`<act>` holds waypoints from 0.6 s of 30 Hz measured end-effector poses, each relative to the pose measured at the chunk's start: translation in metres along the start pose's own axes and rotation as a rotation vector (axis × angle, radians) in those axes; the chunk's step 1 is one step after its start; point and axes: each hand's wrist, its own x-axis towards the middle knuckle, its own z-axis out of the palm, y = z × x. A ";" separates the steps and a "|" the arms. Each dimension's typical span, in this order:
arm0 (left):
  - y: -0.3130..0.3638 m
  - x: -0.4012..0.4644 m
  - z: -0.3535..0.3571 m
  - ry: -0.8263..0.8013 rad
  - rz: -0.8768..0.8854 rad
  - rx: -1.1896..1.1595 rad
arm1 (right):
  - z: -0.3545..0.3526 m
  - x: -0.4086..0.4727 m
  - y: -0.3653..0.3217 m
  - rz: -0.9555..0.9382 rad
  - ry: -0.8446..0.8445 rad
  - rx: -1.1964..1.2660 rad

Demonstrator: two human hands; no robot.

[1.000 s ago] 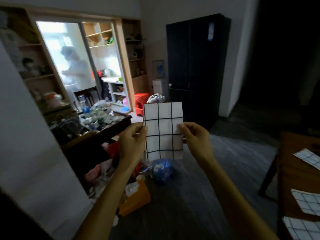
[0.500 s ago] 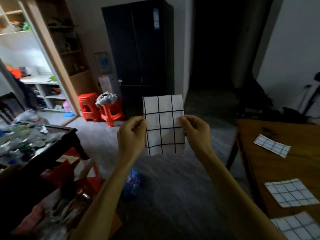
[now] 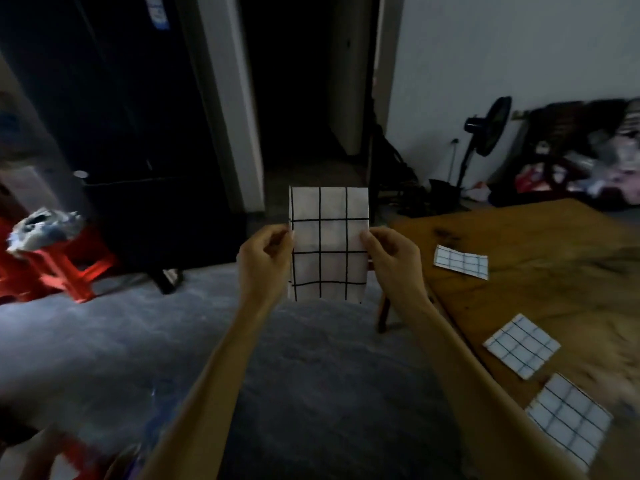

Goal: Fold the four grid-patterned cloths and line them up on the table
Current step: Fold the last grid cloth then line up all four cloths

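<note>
I hold a folded white cloth with a black grid [image 3: 328, 244] upright in the air in front of me, above the floor and left of the table. My left hand [image 3: 265, 261] pinches its left edge and my right hand [image 3: 394, 258] pinches its right edge. Three more folded grid cloths lie flat on the wooden table [image 3: 554, 292] to my right: a far one [image 3: 461, 261], a middle one [image 3: 522, 345] and a near one [image 3: 569, 418], roughly in a row along the table's left side.
A grey floor [image 3: 311, 358] spreads below my arms. A red stool [image 3: 59, 268] with a bundle on it stands at the left. A dark cabinet [image 3: 121, 133] and doorway are ahead. A standing fan [image 3: 485, 133] and piled clutter sit behind the table.
My view has swung to the right, bringing the table and its three cloths further into sight. Both hands keep pinching the folded cloth in the same way.
</note>
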 end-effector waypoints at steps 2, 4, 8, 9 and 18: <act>-0.010 0.015 0.022 -0.053 -0.021 -0.039 | -0.007 0.015 0.015 -0.001 0.057 -0.064; -0.020 0.031 0.048 -0.104 -0.036 -0.075 | -0.017 0.031 0.031 0.001 0.096 -0.126; -0.037 0.063 0.113 -0.236 -0.056 -0.095 | -0.044 0.064 0.069 0.058 0.200 -0.169; -0.041 0.071 0.136 -0.269 -0.051 -0.104 | -0.055 0.075 0.081 0.062 0.236 -0.174; -0.060 0.116 0.304 -0.537 -0.036 -0.084 | -0.141 0.149 0.171 0.163 0.446 -0.126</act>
